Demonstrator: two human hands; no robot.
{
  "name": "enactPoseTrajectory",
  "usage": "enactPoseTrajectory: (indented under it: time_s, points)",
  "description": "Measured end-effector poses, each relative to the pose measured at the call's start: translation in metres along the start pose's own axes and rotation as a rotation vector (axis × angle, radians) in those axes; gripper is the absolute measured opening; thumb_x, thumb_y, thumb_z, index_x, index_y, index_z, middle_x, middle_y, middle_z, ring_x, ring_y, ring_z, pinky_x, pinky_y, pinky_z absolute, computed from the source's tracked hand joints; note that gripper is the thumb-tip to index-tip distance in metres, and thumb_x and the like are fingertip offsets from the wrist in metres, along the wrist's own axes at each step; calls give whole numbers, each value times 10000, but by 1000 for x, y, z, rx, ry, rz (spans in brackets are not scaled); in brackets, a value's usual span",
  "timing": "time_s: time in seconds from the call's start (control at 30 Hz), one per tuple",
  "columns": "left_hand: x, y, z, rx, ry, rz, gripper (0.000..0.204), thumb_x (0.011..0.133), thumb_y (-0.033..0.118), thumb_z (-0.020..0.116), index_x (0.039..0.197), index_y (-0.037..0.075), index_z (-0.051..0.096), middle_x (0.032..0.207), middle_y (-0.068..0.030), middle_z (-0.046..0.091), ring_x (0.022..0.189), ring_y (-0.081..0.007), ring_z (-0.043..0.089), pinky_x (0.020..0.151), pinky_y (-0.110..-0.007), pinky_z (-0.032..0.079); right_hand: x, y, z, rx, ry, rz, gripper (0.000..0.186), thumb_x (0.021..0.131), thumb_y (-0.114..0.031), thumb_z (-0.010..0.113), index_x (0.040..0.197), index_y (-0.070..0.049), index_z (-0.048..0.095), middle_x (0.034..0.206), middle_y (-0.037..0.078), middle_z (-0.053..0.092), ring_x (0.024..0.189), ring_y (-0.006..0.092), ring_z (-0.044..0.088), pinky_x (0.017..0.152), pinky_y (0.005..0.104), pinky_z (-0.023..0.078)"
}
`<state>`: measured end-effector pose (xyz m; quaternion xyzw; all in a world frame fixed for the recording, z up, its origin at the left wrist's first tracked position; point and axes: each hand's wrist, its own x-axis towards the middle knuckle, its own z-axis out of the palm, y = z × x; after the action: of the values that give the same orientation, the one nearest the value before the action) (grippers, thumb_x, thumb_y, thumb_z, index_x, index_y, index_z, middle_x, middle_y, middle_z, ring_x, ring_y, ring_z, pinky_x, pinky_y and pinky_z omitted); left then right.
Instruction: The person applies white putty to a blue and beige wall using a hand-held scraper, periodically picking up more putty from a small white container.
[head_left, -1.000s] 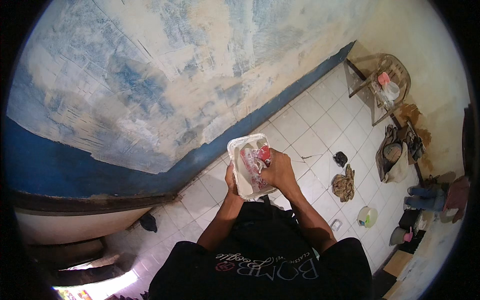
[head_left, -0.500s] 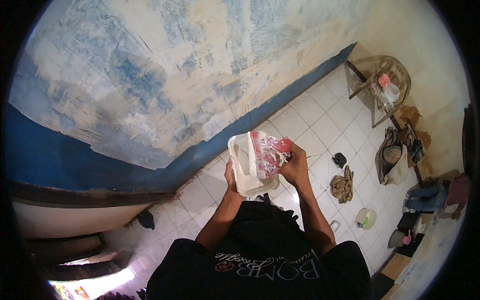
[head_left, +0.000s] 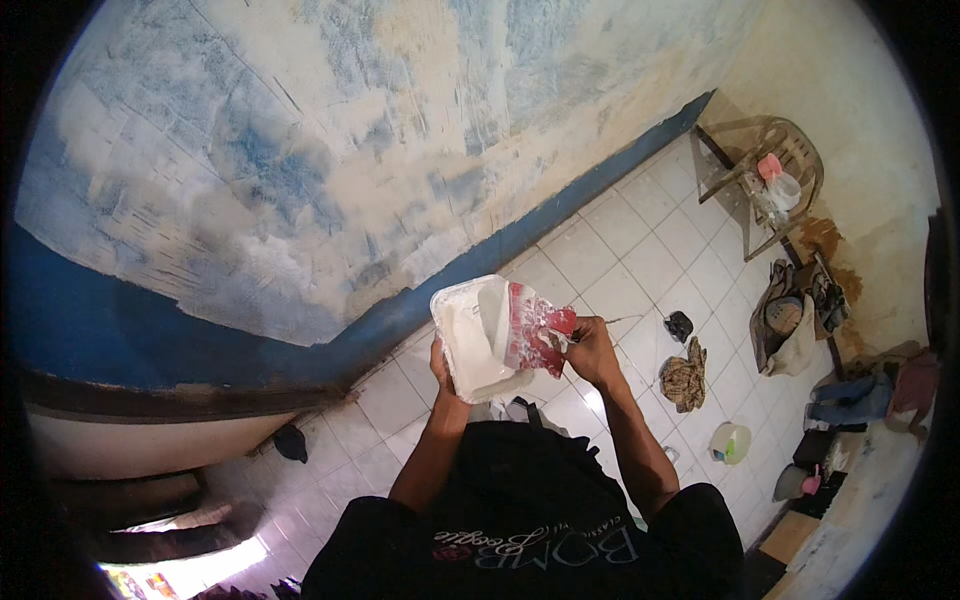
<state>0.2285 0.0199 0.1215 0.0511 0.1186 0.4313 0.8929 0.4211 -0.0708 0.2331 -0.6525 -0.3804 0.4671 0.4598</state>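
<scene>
In front of my body, my left hand (head_left: 447,374) grips the left side of a white rectangular plastic tub (head_left: 484,391). White putty (head_left: 466,345) coats its inside and rim. My right hand (head_left: 592,352) is closed on a red putty spreader (head_left: 552,328), smeared with white. The spreader's wide edge reaches over the right part of the tub. Whether that edge touches the putty I cannot tell. My right fingertips are partly hidden behind the spreader.
Ahead is a wall (head_left: 350,150) with patchy white over blue. A chair (head_left: 795,160) holding a pink scoop stands at the far right. On the tiled floor lie a crumpled brown cloth (head_left: 684,377), a black bag (head_left: 679,324) and a pale bowl (head_left: 730,442). Another person (head_left: 850,400) is at the right edge.
The tub has moved left and slightly toward me. The spreader now covers less of it, so more of the putty inside shows. Both hands keep their hold.
</scene>
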Motion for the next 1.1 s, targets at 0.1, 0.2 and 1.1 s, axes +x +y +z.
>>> enactPoseTrajectory:
  time_s: [0.1, 0.2, 1.1]
  points:
    - [13, 12, -5, 72, 31, 7, 712, 873, 569, 465, 1414, 113, 385, 1395, -123, 459, 1233, -333, 477, 1036, -502, 392, 27, 30, 14, 398, 115, 99, 115, 873, -140, 668, 840, -38, 711, 659, -3, 620, 550, 69, 488, 510, 242, 377]
    - [24, 38, -25, 119, 62, 17, 715, 870, 580, 465, 1418, 128, 379, 1394, -122, 455, 1221, -329, 486, 1027, -491, 403, 65, 45, 28, 589, 46, 156, 130, 875, -175, 672, 793, -76, 691, 640, -30, 575, 541, 63, 438, 495, 239, 321]
    - [10, 186, -94, -57, -77, -149, 1083, 657, 750, 627, 1456, 113, 269, 1408, -313, 321, 1173, -479, 475, 895, -675, 426, 392, 57, 92, 721, 765, 110, 108, 821, 13, 551, 720, 51, 544, 620, 127, 559, 474, 189, 547, 431, 369, 519]
